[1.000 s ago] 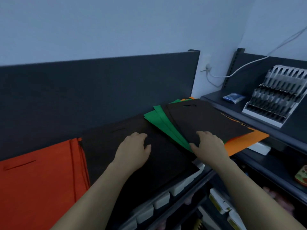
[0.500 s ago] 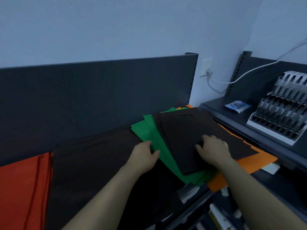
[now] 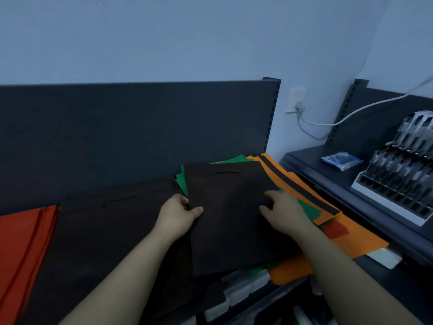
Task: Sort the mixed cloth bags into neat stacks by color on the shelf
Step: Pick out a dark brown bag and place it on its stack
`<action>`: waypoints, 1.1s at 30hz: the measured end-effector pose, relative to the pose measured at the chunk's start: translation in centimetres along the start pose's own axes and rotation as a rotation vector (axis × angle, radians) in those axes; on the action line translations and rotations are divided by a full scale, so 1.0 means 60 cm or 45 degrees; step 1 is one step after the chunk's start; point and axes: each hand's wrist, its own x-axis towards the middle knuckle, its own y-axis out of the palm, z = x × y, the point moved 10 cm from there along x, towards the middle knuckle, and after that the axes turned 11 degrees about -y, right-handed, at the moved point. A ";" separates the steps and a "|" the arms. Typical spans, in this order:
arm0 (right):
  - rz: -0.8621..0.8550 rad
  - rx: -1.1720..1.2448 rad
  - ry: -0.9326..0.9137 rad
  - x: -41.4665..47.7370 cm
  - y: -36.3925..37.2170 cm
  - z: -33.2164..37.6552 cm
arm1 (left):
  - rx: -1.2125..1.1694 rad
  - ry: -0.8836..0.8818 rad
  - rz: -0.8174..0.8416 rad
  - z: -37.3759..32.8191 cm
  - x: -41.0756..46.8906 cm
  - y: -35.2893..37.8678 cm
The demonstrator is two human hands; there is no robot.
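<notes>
Fingers of the left hand [image 3: 179,213] now pinch the top black bag's [image 3: 230,214] left edge, the right hand [image 3: 282,211] pressing it flat-palmed, so it has swung off the mixed pile [image 3: 311,207] toward the black stack [image 3: 112,233] left of that pile.

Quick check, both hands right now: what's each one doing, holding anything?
Left hand: closed, pinching the left edge of the top black bag.
Right hand: fingers curled, pressing on the same bag; grip cannot be told.

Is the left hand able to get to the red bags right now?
Probably not yet. The left hand is gripping the edge of the black bag. The red bags lie uncovered at the far left, so it must let go first.
</notes>
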 end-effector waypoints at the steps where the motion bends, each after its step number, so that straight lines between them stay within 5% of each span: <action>1: 0.008 -0.069 0.067 0.000 0.001 -0.016 | -0.014 -0.019 0.009 0.002 -0.001 0.000; 8: 0.122 0.185 -0.060 0.011 0.026 0.016 | -0.141 -0.063 0.067 0.006 -0.015 -0.006; 14: 0.127 -0.109 0.155 0.002 0.013 -0.039 | -0.170 -0.111 -0.071 0.020 -0.023 -0.041; 19: 0.097 0.295 0.058 -0.002 0.027 -0.006 | -0.250 -0.228 0.032 0.045 -0.021 -0.028; 24: 0.080 0.064 0.129 -0.012 0.005 -0.023 | -0.230 -0.247 -0.050 0.053 -0.022 -0.051; 33: 0.136 0.314 0.089 -0.016 0.025 -0.005 | -0.269 -0.299 -0.054 0.072 -0.028 -0.054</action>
